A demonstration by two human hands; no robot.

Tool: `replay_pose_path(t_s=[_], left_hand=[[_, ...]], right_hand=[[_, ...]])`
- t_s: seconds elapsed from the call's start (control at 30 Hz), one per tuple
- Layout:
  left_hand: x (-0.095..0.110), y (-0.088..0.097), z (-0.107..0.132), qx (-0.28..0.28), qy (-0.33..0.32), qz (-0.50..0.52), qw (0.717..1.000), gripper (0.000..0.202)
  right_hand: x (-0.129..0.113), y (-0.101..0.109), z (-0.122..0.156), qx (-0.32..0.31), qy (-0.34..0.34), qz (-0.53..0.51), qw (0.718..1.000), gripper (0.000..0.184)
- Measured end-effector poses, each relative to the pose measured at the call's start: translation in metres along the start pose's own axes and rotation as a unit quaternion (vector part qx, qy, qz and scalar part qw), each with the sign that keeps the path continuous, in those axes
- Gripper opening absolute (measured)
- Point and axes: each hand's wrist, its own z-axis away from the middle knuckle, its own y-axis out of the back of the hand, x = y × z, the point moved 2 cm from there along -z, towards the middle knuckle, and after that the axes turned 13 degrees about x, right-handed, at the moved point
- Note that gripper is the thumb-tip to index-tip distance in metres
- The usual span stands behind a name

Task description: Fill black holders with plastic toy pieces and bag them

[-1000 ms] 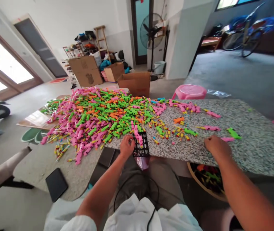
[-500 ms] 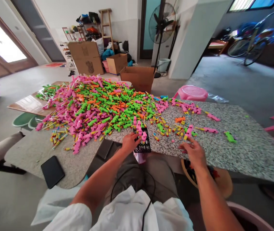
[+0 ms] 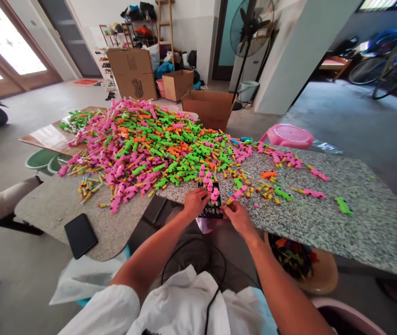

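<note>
A black perforated rack (image 3: pixel 211 211) lies at the near edge of the stone table, with several pink toy pieces (image 3: pixel 214 195) standing upright in its holes. My left hand (image 3: pixel 196 203) is closed at the rack's left side, fingertips by the front pink piece. Just right of the rack, my right hand (image 3: pixel 239 217) pinches the yellow-and-red tube end of a tilted pink toy piece (image 3: pixel 238 191). Loose yellow-and-red tubes (image 3: pixel 268 191) and a green toy piece (image 3: pixel 283 193) lie on the table beyond that hand.
A large heap of pink, green and orange toy pieces (image 3: pixel 149 149) covers the left and middle of the granite table (image 3: pixel 366 223). A black tablet (image 3: pixel 80 236) lies at the left corner. A basin (image 3: pixel 291 260) of dark and coloured pieces sits below the right edge.
My right hand has moved left to the rack, bringing a pink toy piece with it. My left hand stays at the rack. The whole view has shifted slightly.
</note>
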Motion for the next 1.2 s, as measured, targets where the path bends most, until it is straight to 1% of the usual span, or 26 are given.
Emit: replay_pose_path(t_s=[0.1,0.3,0.47,0.5,0.6,0.73,0.83,1.0,1.2], left_hand=[[0.0,-0.002,0.001,0.007,-0.004,0.0,1.0,0.029],[0.001,-0.003,0.001,0.008,-0.006,-0.003,1.0,0.032],[-0.002,-0.002,-0.002,-0.017,-0.023,-0.004,1.0,0.03],[-0.003,-0.001,-0.003,-0.024,-0.029,-0.005,0.999,0.03],[-0.006,0.0,-0.01,-0.041,-0.041,-0.013,0.998,0.029],[-0.008,0.0,-0.017,-0.048,-0.052,-0.021,0.997,0.025],[-0.009,0.0,-0.019,-0.05,-0.057,-0.023,0.997,0.024],[-0.01,0.0,-0.017,-0.05,-0.055,-0.02,0.997,0.025],[-0.012,-0.002,-0.016,-0.048,-0.056,-0.014,0.997,0.024]], right_hand=[[0.003,-0.004,-0.002,-0.001,0.006,0.017,1.0,0.033],[0.001,0.0,0.0,0.001,0.026,0.06,0.998,0.032],[-0.011,0.008,0.007,0.053,0.092,0.147,0.983,0.033],[-0.013,0.008,0.009,0.05,0.104,0.161,0.98,0.032],[-0.016,0.006,0.014,0.017,0.143,0.197,0.97,0.029],[-0.012,-0.001,0.016,-0.003,0.18,0.24,0.954,0.022],[-0.009,-0.009,0.015,-0.017,0.205,0.26,0.944,0.021],[-0.011,-0.019,0.013,-0.034,0.256,0.339,0.905,0.017],[-0.015,-0.021,0.014,-0.058,0.27,0.392,0.878,0.014]])
